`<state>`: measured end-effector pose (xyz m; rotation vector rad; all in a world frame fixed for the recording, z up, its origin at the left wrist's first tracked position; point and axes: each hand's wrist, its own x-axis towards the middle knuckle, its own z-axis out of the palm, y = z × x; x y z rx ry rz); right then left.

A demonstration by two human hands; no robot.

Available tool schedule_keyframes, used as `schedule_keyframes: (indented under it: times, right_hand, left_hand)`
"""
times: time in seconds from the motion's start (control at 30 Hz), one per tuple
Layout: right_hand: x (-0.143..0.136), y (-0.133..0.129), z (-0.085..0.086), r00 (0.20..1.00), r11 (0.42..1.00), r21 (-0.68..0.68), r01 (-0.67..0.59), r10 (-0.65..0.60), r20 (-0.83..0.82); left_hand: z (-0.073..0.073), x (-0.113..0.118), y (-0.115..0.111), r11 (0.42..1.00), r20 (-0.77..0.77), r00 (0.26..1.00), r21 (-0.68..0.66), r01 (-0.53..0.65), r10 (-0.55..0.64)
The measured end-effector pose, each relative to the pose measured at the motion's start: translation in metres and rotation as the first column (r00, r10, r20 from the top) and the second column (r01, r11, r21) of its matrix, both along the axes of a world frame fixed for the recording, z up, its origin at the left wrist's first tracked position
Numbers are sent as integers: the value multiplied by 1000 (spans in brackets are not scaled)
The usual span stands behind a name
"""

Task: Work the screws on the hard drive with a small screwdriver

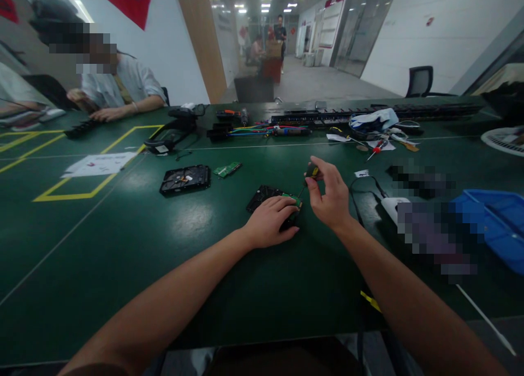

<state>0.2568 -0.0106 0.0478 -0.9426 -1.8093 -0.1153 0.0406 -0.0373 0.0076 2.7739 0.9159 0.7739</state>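
A black hard drive (262, 195) with a green circuit board (297, 201) lies on the table in front of me. Resting across its top, my left hand (271, 221) grips the drive, thumb at the near edge and fingers over the board. My right hand (331, 193) holds a screwdriver (312, 171) by its dark handle with yellow marks. The thin shaft slants down to the board's right end; whether the tip sits in a screw is too small to tell. Left of these lie a second hard drive (185, 179) and a loose green circuit board (227, 169).
Tools, coloured wires (262, 129) and long black strips (347, 115) line the table's far side. A red-handled screwdriver (377, 148) lies far right. A white power strip (396, 208) with cable and a blue bin (497, 223) stand right. Another person (123, 89) sits far left.
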Motion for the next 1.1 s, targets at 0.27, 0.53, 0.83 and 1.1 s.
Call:
schedule_keyframes:
  times: [0.27, 0.53, 0.83, 1.1]
  right_hand:
    - [1, -1, 2, 995, 996, 35, 82, -80, -62]
    - [0, 4, -9, 997, 996, -75, -42, 37, -68]
    - [-1, 0, -2, 998, 1000, 21, 1, 0, -60]
    - [-1, 0, 0, 998, 995, 86, 42, -38, -54]
  left_hand:
    - [0, -1, 1, 1000, 7, 1000, -2, 8, -8]
    - [-2, -1, 1, 1000, -5, 1000, 6, 2, -2]
    - [-3, 0, 2, 1000, -2, 1000, -8, 8, -8]
    - [-3, 0, 1, 1000, 7, 1000, 9, 8, -8]
